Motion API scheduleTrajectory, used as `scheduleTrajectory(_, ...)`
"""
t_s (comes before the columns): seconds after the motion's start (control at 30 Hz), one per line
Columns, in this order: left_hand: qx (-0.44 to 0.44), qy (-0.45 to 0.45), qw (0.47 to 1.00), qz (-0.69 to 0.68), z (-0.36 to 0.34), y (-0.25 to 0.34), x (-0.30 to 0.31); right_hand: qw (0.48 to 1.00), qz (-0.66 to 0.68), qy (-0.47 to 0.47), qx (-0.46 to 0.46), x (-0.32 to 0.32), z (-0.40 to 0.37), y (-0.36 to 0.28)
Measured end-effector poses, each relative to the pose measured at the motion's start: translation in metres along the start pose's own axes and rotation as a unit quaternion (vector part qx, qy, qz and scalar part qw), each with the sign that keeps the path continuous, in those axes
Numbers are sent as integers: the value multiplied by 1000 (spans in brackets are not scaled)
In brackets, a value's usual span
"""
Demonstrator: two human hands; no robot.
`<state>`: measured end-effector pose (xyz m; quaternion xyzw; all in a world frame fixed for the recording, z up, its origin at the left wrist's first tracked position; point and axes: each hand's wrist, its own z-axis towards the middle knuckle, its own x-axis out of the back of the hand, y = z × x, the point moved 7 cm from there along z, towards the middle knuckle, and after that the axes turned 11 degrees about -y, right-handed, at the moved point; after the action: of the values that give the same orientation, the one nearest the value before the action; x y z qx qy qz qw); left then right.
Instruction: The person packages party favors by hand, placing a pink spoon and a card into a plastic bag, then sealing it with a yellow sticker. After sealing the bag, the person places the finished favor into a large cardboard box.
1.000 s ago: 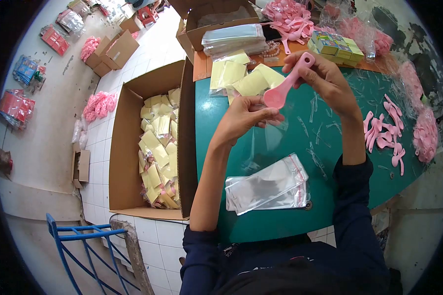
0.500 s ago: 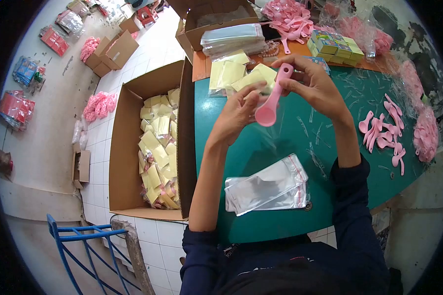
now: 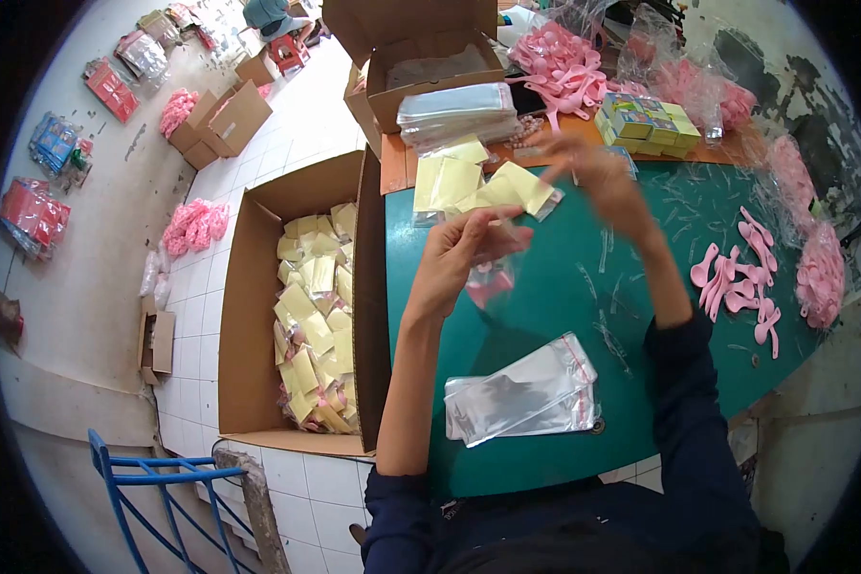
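On the green table (image 3: pixel 641 411), at least two clear bags (image 3: pixel 521 392) are lying nearest us. Beyond, our left hand (image 3: pixel 454 258) is pinching one more bag (image 3: pixel 509 243); one pink spoon (image 3: pixel 491 286) is now hanging there, apparently inside. Our blurred right hand (image 3: pixel 588 177) is no longer holding it; its grip we cannot tell.

No text can be read; on the small boxes (image 3: pixel 636 124) and the shirt (image 3: pixel 564 517), print is seen only unclearly.
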<state>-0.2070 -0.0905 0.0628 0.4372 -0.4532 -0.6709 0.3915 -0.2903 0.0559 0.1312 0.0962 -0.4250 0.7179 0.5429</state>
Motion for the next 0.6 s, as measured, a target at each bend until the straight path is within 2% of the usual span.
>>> scheduleTrajectory(0.03,-18,-7,1000,4,-2,3,1,986,-90,57,-125,29,-7,46)
scheduleTrajectory(0.07,-37,-15,999,9,-4,7,2,946,-178,113,-245,63,-24,95)
scheduleTrajectory(0.13,-62,-24,998,9,-4,16,4,832,-316,3,-457,93,-74,194)
scheduleTrajectory(0.2,-67,-24,997,-4,-8,19,5,757,-378,-94,-524,87,-122,249)
scheduleTrajectory(0.3,-43,-16,998,-39,-8,9,11,732,-459,13,-503,74,-111,182)
scheduleTrajectory(0.4,-15,-30,998,-44,-6,-3,16,723,-574,72,-377,70,-95,156)
scheduleTrajectory(0.5,44,-42,998,2,-5,-7,13,857,-407,81,-305,74,-91,151)
scheduleTrajectory(0.53,69,-45,996,23,-5,-8,11,903,-263,71,-332,70,-87,136)
scheduleTrajectory(0.57,58,-28,997,44,-4,-9,12,927,-112,58,-354,58,-76,100)
scheduleTrajectory(0.6,48,-14,997,65,-1,-11,11,927,41,45,-369,43,-70,70)
